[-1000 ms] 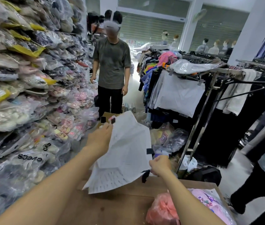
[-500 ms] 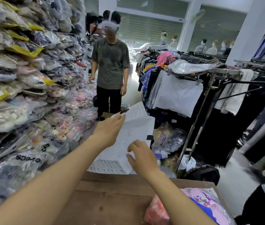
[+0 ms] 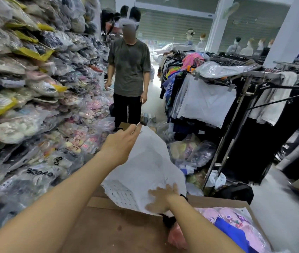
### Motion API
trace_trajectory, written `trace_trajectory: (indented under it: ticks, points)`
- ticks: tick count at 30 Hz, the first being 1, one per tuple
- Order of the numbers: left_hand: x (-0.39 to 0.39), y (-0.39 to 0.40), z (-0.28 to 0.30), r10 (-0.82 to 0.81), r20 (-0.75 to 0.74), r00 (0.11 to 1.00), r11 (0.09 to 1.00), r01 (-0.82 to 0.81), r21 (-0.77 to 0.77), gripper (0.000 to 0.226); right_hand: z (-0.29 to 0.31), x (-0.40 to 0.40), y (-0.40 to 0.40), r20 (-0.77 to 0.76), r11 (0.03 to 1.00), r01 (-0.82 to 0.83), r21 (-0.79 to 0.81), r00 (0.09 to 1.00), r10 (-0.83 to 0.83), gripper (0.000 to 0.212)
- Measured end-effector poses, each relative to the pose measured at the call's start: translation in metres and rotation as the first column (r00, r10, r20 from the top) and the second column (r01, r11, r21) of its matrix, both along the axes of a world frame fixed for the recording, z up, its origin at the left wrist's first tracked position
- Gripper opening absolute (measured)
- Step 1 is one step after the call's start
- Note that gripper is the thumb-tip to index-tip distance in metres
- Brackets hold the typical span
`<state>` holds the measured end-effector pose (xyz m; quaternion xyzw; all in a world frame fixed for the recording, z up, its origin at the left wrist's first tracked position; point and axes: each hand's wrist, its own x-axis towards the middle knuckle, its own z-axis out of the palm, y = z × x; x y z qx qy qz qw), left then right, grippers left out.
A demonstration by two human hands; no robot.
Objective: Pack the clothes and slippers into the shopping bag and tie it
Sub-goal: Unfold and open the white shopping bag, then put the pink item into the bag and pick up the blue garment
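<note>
A huge wall of crinkly plastic-wrapped slippers (image 3: 26, 99) fills the left side, clothing racks (image 3: 236, 99) of hanging tees the right. Over the flat brown cardboard table (image 3: 108, 225) hangs the white garment (image 3: 145, 170), thin fabric with a perforated patch at the lower edge. The left hand (image 3: 122, 143) pinches its top corner, and the blurry right hand (image 3: 163, 198) grips the bottom hem. Soft pink and blue clothes in a glossy bag (image 3: 236, 229) lie on the table's right.
</note>
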<state>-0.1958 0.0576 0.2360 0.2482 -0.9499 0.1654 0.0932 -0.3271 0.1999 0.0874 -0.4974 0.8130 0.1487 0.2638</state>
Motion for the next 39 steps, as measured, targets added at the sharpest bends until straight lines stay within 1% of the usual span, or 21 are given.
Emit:
trace_trajectory:
  ticks: [1, 3, 4, 6, 8, 10, 11, 12, 15, 16, 17, 19, 20, 22, 23, 26, 29, 32, 35, 37, 39]
  points:
    - [-0.003, 0.000, -0.003, 0.008, 0.014, 1.000, 1.000, -0.008, 0.010, 0.092, 0.006, 0.002, 0.000, 0.076, 0.994, 0.058, -0.093, 0.996, -0.050, 0.071]
    - [-0.008, 0.001, -0.010, 0.036, 0.023, 0.999, 0.999, -0.037, 0.037, 0.088, 0.019, 0.005, 0.003, 0.264, 0.920, 0.205, -0.336, 0.958, -0.117, 0.056]
    - [-0.010, 0.000, -0.015, 0.052, 0.027, 0.998, 0.997, -0.054, 0.050, 0.088, 0.026, 0.006, 0.007, 0.301, 0.859, 0.231, -0.456, 0.949, -0.096, 0.044]
    - [-0.013, -0.001, -0.026, 0.071, 0.036, 0.997, 0.994, -0.074, 0.078, 0.087, 0.040, 0.008, 0.018, 0.306, 0.723, 0.247, -0.645, 0.951, -0.052, 0.024]
    - [-0.014, -0.006, -0.039, 0.061, 0.046, 0.997, 0.993, -0.066, 0.101, 0.085, 0.053, 0.004, 0.032, 0.345, 0.574, 0.317, -0.755, 0.936, -0.065, 0.021]
    - [-0.015, -0.010, -0.048, 0.043, 0.051, 0.998, 0.993, -0.048, 0.108, 0.085, 0.058, -0.009, 0.047, 0.359, 0.475, 0.364, -0.801, 0.927, -0.105, 0.021]
    - [-0.015, -0.011, -0.050, 0.034, 0.042, 0.999, 0.992, -0.039, 0.117, 0.085, 0.056, -0.018, 0.057, 0.357, 0.473, 0.376, -0.797, 0.925, -0.132, 0.021]
    - [-0.016, -0.012, -0.052, 0.028, 0.031, 0.999, 0.991, -0.032, 0.127, 0.085, 0.050, -0.027, 0.065, 0.339, 0.508, 0.374, -0.776, 0.926, -0.165, 0.022]
    - [-0.017, -0.014, -0.055, 0.015, 0.011, 1.000, 0.989, -0.016, 0.150, 0.085, 0.025, -0.043, 0.087, 0.219, 0.728, 0.317, -0.608, 0.948, -0.230, 0.029]
    - [-0.017, -0.014, -0.057, 0.009, 0.007, 1.000, 0.986, -0.010, 0.164, 0.086, 0.014, -0.046, 0.092, 0.167, 0.809, 0.278, -0.518, 0.960, -0.224, 0.038]
    - [-0.017, -0.014, -0.059, 0.003, 0.006, 1.000, 0.984, -0.004, 0.178, 0.086, 0.005, -0.047, 0.096, 0.123, 0.877, 0.248, -0.411, 0.969, -0.216, 0.053]
    - [-0.018, -0.012, -0.062, -0.009, 0.012, 1.000, 0.980, 0.007, 0.200, 0.086, -0.010, -0.046, 0.100, 0.090, 0.950, 0.225, -0.217, 0.973, -0.210, 0.094]
    - [-0.019, -0.010, -0.063, -0.009, 0.016, 1.000, 0.978, 0.006, 0.209, 0.085, -0.016, -0.045, 0.101, 0.091, 0.967, 0.217, -0.130, 0.974, -0.207, 0.109]
    - [-0.019, -0.006, -0.064, -0.007, 0.027, 1.000, 0.974, 0.001, 0.228, 0.084, -0.024, -0.039, 0.102, 0.107, 0.982, 0.190, 0.002, 0.976, -0.189, 0.121]
    - [-0.020, -0.005, -0.064, -0.010, 0.032, 0.999, 0.971, 0.002, 0.239, 0.085, -0.030, -0.035, 0.103, 0.101, 0.983, 0.179, 0.036, 0.978, -0.181, 0.121]
    - [-0.019, -0.006, -0.068, -0.023, 0.045, 0.999, 0.964, 0.010, 0.264, 0.089, -0.043, -0.027, 0.105, 0.036, 0.984, 0.180, 0.014, 0.983, -0.181, 0.101]
    - [-0.017, -0.012, -0.070, -0.037, 0.049, 0.998, 0.957, 0.022, 0.288, 0.093, -0.037, -0.027, 0.105, 0.056, 0.976, 0.212, -0.050, 0.976, -0.209, 0.087]
    - [-0.014, -0.015, -0.070, -0.031, 0.043, 0.999, 0.952, 0.017, 0.307, 0.092, -0.005, -0.031, 0.102, 0.115, 0.960, 0.252, -0.124, 0.964, -0.238, 0.077]
    - [-0.014, -0.016, -0.069, -0.029, 0.039, 0.999, 0.949, 0.015, 0.316, 0.093, 0.038, -0.036, 0.095, 0.118, 0.946, 0.247, -0.209, 0.967, -0.226, 0.060]
    - [-0.013, -0.017, -0.068, -0.031, 0.046, 0.998, 0.942, 0.014, 0.335, 0.094, 0.069, -0.036, 0.088, 0.096, 0.928, 0.236, -0.288, 0.971, -0.217, 0.061]
    - [-0.012, -0.018, -0.065, -0.037, 0.060, 0.998, 0.930, 0.012, 0.367, 0.097, 0.093, -0.030, 0.079, 0.133, 0.894, 0.240, -0.378, 0.970, -0.204, 0.064]
